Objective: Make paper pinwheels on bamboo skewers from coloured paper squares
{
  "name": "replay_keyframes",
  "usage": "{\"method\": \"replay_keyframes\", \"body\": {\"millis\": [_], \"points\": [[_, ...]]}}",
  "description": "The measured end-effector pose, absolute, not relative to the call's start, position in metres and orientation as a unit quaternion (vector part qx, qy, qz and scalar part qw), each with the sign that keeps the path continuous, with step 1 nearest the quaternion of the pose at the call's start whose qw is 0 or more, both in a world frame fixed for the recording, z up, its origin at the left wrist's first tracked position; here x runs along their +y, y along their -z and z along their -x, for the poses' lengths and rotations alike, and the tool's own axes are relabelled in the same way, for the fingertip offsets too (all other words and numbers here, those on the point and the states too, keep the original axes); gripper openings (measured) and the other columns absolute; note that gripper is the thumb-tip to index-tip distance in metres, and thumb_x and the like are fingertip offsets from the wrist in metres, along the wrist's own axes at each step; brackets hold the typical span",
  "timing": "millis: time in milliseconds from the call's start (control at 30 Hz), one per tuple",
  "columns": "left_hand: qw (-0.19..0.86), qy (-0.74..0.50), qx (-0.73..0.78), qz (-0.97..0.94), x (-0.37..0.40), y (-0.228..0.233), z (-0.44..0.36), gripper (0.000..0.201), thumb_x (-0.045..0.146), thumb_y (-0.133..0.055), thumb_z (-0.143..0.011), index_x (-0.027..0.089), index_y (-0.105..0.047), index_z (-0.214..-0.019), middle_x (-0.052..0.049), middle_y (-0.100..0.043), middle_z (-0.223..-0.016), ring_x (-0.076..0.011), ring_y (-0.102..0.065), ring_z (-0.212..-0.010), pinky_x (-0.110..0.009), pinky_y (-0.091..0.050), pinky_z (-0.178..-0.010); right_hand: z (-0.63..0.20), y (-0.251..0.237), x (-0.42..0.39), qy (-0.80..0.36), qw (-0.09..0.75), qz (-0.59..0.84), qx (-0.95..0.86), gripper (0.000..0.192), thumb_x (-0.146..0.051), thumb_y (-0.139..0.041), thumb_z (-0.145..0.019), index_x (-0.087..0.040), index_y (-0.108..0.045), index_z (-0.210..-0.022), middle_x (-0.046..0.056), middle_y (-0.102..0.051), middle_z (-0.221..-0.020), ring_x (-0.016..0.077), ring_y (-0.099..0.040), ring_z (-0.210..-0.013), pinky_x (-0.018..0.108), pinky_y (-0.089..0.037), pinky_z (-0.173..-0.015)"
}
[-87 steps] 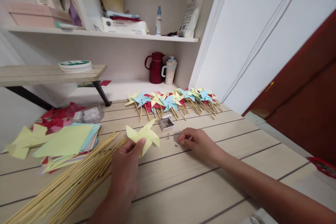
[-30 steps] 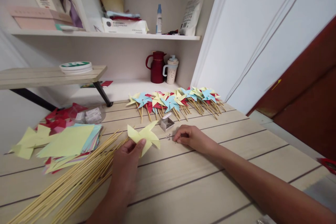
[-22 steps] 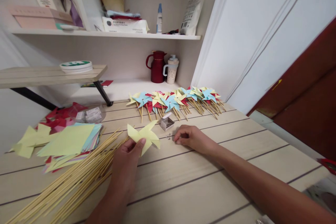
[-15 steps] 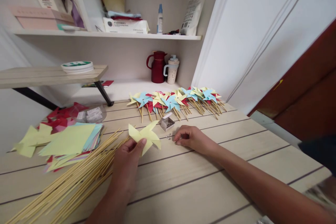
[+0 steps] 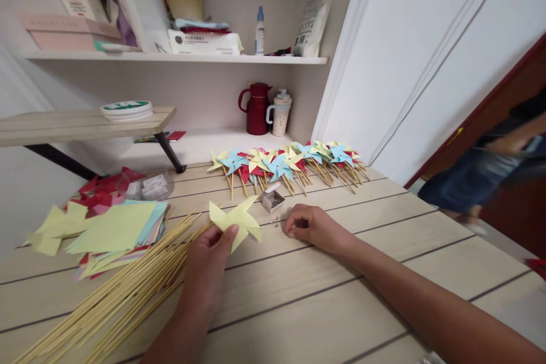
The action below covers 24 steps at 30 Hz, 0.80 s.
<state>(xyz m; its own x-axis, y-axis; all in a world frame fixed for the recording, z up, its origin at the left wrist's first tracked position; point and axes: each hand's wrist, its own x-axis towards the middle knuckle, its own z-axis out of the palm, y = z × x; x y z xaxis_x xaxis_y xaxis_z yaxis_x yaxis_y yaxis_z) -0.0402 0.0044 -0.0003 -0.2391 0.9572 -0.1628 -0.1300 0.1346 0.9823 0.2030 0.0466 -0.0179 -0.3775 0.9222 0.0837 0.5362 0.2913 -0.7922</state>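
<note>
Between thumb and fingers, my left hand pinches a yellow paper pinwheel just above the table. My right hand rests low on the tabletop with thumb and fingertips together; whatever is in that pinch is too small to make out. Close to its fingertips lie a few tiny shiny pins. Behind them stands a small open box with little metal pieces inside. A loose bundle of thin wooden sticks spreads beside and partly under my left forearm.
Finished pinwheels on sticks lie in a row at the back. Stacked coloured paper and folded yellow pieces are at left, near a clear box. A red jug and a cup stand behind. A person is at far right.
A person has come into view at the far right beside the table. Both my hands stay almost where they were, the left still holding the pinwheel.
</note>
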Motion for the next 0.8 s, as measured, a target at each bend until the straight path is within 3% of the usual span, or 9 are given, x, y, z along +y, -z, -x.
{"method": "replay_keyframes", "body": {"millis": [333, 600, 800], "points": [[0.482, -0.536, 0.566, -0.4, 0.006, 0.005, 0.041, 0.036, 0.042, -0.076, -0.066, 0.016, -0.077, -0.091, -0.006, -0.077, -0.088, -0.0222, -0.066, -0.081, -0.03, -0.045, -0.074, -0.199, 0.015, 0.041, -0.348, 0.31, 0.48, -0.743, 0.008, -0.016, -0.064, -0.076, -0.019, -0.069, -0.071, 0.002, -0.064, -0.08, 0.0149, -0.057, -0.071, 0.026, -0.043, -0.065], [0.464, -0.553, 0.558, -0.41, 0.006, 0.013, 0.042, 0.034, 0.042, -0.074, -0.07, 0.015, -0.076, -0.091, -0.006, -0.074, -0.082, -0.0193, -0.062, -0.074, -0.028, -0.043, -0.069, -0.18, -0.025, 0.028, -0.351, 0.396, 0.423, -0.735, 0.012, -0.03, -0.069, -0.081, -0.021, -0.069, -0.072, 0.004, -0.066, -0.082, 0.0192, -0.06, -0.079, 0.03, -0.044, -0.075], [0.44, -0.571, 0.558, -0.41, 0.005, 0.015, 0.043, 0.033, 0.045, -0.072, -0.072, 0.016, -0.074, -0.087, -0.002, -0.067, -0.071, -0.0176, -0.058, -0.071, -0.026, -0.042, -0.066, -0.141, -0.039, 0.018, -0.365, 0.408, 0.392, -0.739, 0.011, -0.027, -0.07, -0.082, -0.021, -0.069, -0.072, 0.002, -0.064, -0.079, 0.0172, -0.057, -0.077, 0.029, -0.043, -0.072]]}}
